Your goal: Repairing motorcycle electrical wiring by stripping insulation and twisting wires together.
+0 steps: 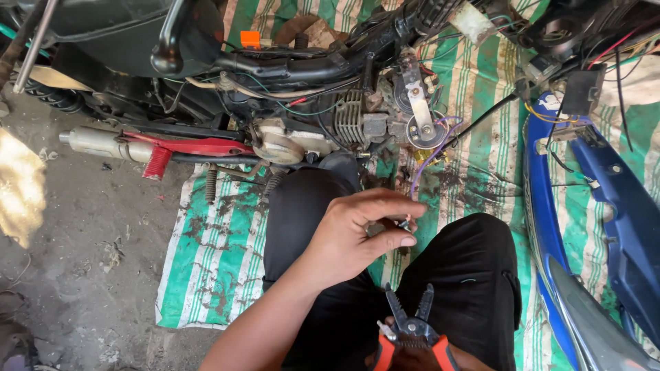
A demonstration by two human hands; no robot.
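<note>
My left hand (357, 237) hovers over my knees, its thumb and fingers pinching the end of a thin purple wire (425, 161) that runs up to the motorcycle's horn (425, 130). Low in the view, my right hand (412, 358) is mostly hidden; it grips the orange handles of wire-stripping pliers (411, 328), jaws pointing up and slightly apart. I am crouched in black trousers in front of a stripped motorcycle engine (323, 130).
A green-and-white striped tarp (220, 261), stained with oil, covers the ground. The motorcycle frame with exhaust (103, 143) and red bracket (185, 148) lies across the top. A blue body panel (605, 227) stands at the right. Bare dirt floor at the left.
</note>
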